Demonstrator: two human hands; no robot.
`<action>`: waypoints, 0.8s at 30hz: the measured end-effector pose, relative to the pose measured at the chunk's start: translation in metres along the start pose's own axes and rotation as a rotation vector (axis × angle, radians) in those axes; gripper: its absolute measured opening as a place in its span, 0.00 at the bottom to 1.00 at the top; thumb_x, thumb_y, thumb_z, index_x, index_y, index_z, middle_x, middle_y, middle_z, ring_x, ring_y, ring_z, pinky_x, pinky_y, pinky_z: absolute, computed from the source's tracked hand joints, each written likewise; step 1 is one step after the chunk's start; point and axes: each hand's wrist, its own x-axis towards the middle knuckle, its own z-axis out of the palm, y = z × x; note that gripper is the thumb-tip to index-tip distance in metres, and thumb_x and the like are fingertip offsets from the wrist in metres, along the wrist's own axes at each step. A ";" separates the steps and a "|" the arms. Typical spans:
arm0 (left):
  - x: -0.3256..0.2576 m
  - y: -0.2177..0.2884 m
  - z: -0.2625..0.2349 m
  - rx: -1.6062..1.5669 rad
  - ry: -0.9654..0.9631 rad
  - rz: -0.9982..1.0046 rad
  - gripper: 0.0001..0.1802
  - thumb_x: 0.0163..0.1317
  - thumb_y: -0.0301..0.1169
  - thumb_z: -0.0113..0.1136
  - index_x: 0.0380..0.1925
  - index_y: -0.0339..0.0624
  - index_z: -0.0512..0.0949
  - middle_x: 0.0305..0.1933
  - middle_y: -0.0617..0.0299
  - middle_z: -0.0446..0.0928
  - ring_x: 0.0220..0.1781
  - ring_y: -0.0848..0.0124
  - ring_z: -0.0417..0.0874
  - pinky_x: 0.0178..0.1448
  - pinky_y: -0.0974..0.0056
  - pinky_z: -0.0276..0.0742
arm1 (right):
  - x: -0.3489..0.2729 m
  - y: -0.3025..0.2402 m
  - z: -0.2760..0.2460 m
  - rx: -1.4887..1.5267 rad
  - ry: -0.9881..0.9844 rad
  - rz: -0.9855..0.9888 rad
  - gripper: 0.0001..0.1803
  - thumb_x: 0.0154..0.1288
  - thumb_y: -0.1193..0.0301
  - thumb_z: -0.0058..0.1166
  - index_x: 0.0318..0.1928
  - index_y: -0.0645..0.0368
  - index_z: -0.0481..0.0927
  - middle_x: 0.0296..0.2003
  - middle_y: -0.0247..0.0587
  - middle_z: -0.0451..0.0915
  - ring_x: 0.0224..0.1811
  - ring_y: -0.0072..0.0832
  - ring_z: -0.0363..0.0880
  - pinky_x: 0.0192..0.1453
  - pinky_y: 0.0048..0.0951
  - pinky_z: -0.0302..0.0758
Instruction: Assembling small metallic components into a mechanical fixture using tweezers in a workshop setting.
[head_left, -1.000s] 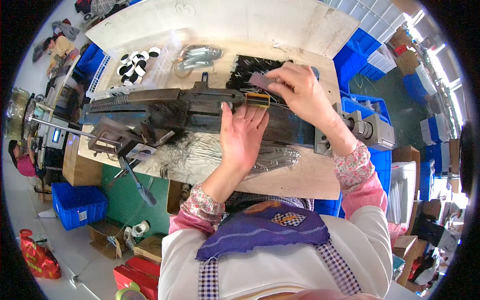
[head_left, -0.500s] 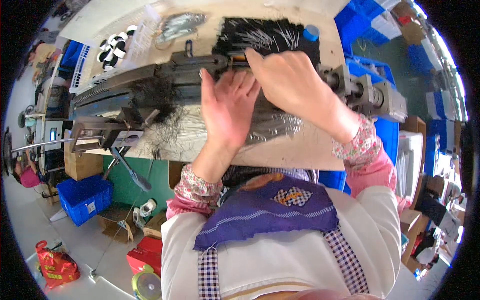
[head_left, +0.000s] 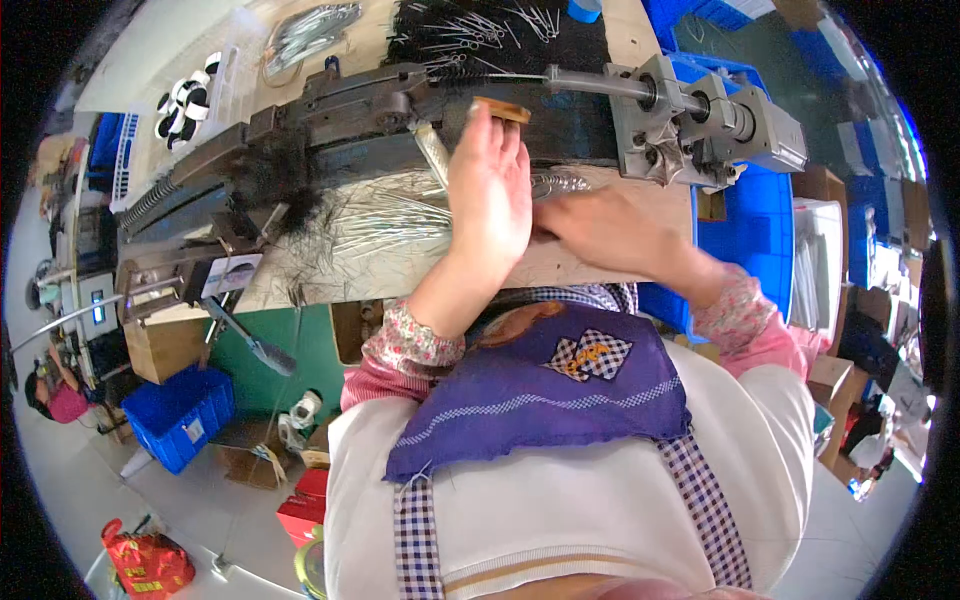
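Note:
My left hand (head_left: 490, 195) is raised in front of a long dark metal machine (head_left: 350, 110), its fingertips closed on a small brown strip that looks like wood or brass (head_left: 502, 109). To its right, my right hand (head_left: 605, 228) is low over the bench, fingers curled, beside some wire pieces (head_left: 562, 184); what it holds, if anything, is hidden. A pile of straight metal wires (head_left: 395, 222) lies left of my left wrist. Behind my hands, a thin twisted wire with dark bristles (head_left: 470, 76) runs into the machine's rod (head_left: 605, 84). A pale-wrapped lever (head_left: 430, 155) stands beside my left hand.
Looped wires (head_left: 470, 32) lie on a black mat (head_left: 410, 45) at the back. A clear bin (head_left: 225, 75) holds black-and-white rolls (head_left: 185, 105). Metal bearing blocks (head_left: 655, 120) stand at right above a blue crate (head_left: 745, 225). Loose black bristles (head_left: 300, 215) litter the left bench.
My right hand has moved down from the machine toward the bench front. My left hand has turned upright and now shows the brown strip at its fingertips. The view has shifted slightly.

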 end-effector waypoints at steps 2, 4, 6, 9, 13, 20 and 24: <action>-0.007 -0.009 -0.008 0.132 0.013 -0.010 0.19 0.65 0.43 0.57 0.49 0.43 0.72 0.54 0.61 0.71 0.58 0.63 0.69 0.65 0.62 0.59 | 0.002 0.000 0.027 -0.087 -0.022 -0.092 0.10 0.58 0.72 0.48 0.39 0.60 0.76 0.27 0.42 0.80 0.30 0.37 0.83 0.29 0.38 0.80; -0.022 -0.003 -0.011 0.158 0.021 -0.005 0.21 0.66 0.41 0.56 0.52 0.40 0.71 0.57 0.58 0.71 0.62 0.61 0.69 0.67 0.61 0.59 | 0.005 0.006 0.042 -0.169 -0.029 -0.181 0.09 0.57 0.71 0.48 0.38 0.59 0.76 0.27 0.41 0.80 0.31 0.36 0.83 0.29 0.38 0.80; -0.061 0.026 -0.015 0.171 -0.367 -0.066 0.25 0.67 0.37 0.52 0.59 0.33 0.68 0.65 0.47 0.67 0.69 0.52 0.64 0.71 0.57 0.57 | 0.009 0.012 0.051 -0.118 0.013 -0.172 0.08 0.56 0.71 0.49 0.37 0.58 0.76 0.29 0.41 0.80 0.33 0.37 0.83 0.32 0.38 0.80; -0.095 0.083 -0.088 1.189 -0.351 0.551 0.32 0.63 0.35 0.56 0.64 0.30 0.63 0.63 0.43 0.69 0.62 0.51 0.73 0.69 0.55 0.63 | 0.003 0.021 0.051 0.094 0.141 -0.135 0.08 0.53 0.72 0.53 0.35 0.58 0.75 0.27 0.41 0.78 0.32 0.39 0.81 0.36 0.35 0.78; -0.123 0.167 -0.187 2.771 1.248 0.943 0.48 0.57 0.39 0.65 0.71 0.38 0.49 0.71 0.37 0.55 0.74 0.45 0.53 0.70 0.48 0.56 | -0.005 0.025 0.033 0.310 0.144 -0.064 0.10 0.55 0.75 0.55 0.40 0.58 0.75 0.31 0.42 0.79 0.32 0.38 0.81 0.36 0.34 0.77; -0.180 0.245 -0.277 1.898 1.310 0.579 0.43 0.56 0.37 0.63 0.68 0.34 0.55 0.54 0.37 0.75 0.54 0.47 0.78 0.55 0.54 0.73 | -0.027 0.027 -0.002 0.526 0.476 0.313 0.08 0.65 0.74 0.53 0.44 0.61 0.74 0.36 0.41 0.77 0.39 0.28 0.78 0.44 0.27 0.74; -0.137 0.177 -0.229 2.192 1.179 0.871 0.40 0.59 0.38 0.62 0.67 0.32 0.57 0.62 0.41 0.69 0.60 0.50 0.75 0.61 0.55 0.69 | -0.054 0.048 -0.039 0.636 0.909 0.423 0.04 0.69 0.75 0.50 0.42 0.61 0.74 0.35 0.33 0.74 0.35 0.21 0.72 0.40 0.21 0.71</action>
